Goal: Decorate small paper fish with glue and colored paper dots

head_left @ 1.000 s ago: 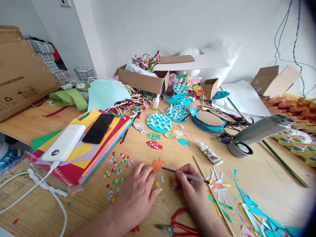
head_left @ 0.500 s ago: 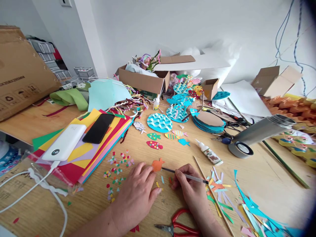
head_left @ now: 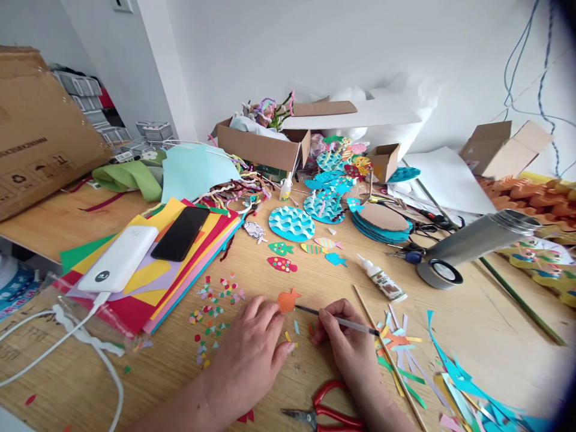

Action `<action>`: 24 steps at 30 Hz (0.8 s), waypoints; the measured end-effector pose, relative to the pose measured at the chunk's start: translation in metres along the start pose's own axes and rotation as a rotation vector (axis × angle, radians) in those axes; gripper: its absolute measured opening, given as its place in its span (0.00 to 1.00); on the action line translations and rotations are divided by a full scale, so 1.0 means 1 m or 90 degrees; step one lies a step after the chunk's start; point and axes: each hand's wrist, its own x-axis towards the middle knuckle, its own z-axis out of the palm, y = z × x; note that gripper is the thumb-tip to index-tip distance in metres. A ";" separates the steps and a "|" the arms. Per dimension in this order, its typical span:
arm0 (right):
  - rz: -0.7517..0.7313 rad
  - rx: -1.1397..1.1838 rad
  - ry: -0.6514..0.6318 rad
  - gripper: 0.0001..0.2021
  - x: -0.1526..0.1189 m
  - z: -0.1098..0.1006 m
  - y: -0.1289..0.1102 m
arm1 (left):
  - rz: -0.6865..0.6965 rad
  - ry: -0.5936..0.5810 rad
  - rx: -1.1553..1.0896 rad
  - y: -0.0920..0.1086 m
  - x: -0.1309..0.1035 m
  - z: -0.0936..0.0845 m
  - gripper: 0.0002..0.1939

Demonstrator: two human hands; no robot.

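Note:
An orange paper fish (head_left: 288, 300) lies on the wooden table, its left edge at the fingertips of my left hand (head_left: 254, 339). That hand rests palm down with its fingers spread and the thumb apart. My right hand (head_left: 344, 336) is closed on a pen (head_left: 348, 323), whose dark tip points left and sits just beside the fish's tail end. Several decorated paper fish, among them a red one (head_left: 282, 264) and a green one (head_left: 280, 248), lie farther back. Red-handled scissors (head_left: 326, 414) lie between my forearms.
Confetti (head_left: 213, 309) lies left of my left hand, beside stacked coloured paper (head_left: 148, 294) with a phone (head_left: 180, 234) and power bank (head_left: 117, 259). To the right are a glue bottle (head_left: 382, 280), a wooden stick (head_left: 391, 360), paper strips (head_left: 411, 375) and a metal flask (head_left: 481, 237).

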 end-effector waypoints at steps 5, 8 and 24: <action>0.012 0.023 -0.014 0.15 -0.001 -0.001 0.002 | 0.008 0.011 0.003 -0.001 -0.001 0.001 0.11; 0.006 0.032 -0.010 0.15 -0.001 -0.002 0.002 | 0.009 0.010 0.005 -0.001 -0.001 0.002 0.10; 0.006 0.020 -0.017 0.15 0.000 -0.002 0.005 | -0.001 -0.002 0.005 0.000 -0.001 0.000 0.11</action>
